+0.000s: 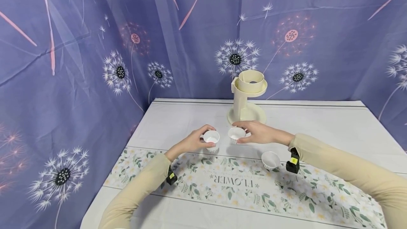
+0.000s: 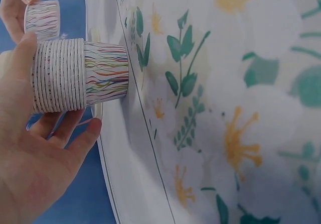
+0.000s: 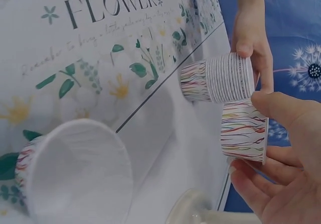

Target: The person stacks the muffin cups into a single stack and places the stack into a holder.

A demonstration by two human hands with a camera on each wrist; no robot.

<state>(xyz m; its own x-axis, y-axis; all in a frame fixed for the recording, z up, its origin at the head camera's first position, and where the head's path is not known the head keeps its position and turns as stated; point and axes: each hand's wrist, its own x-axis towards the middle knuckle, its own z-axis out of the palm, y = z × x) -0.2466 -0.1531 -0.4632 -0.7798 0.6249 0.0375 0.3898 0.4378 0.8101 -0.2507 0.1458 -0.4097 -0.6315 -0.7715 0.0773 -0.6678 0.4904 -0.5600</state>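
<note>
Stand [image 1: 240,103], table [image 1: 190,112] & curtain [image 1: 197,52]
Stand's cream, just beyond R hand [image 1: 258,132]; table's white, under both, floral strip [image 1: 203,171] w/ "FLOWER" [image 1: 233,180] on near side; blue dandelion curtain behind & left of L hand [image 1: 193,141].

the stack of cups [image 2: 75,76] is white, with wavy lines in red, orange, green and maybe blue, too dim to be sure. the single cup [image 3: 244,131] has wavy lines too. the loose cup [image 3: 83,176] is plain white inside. the tablecloth [image 1: 184,116] is white, with a strip [image 1: 233,188] of white and yellow flowers, green leaves and dark letters. near its back edge, the stand [image 1: 240,103] is pale cream. the curtain [image 1: 197,45] is blue-purple with white and pink dandelions.
</note>
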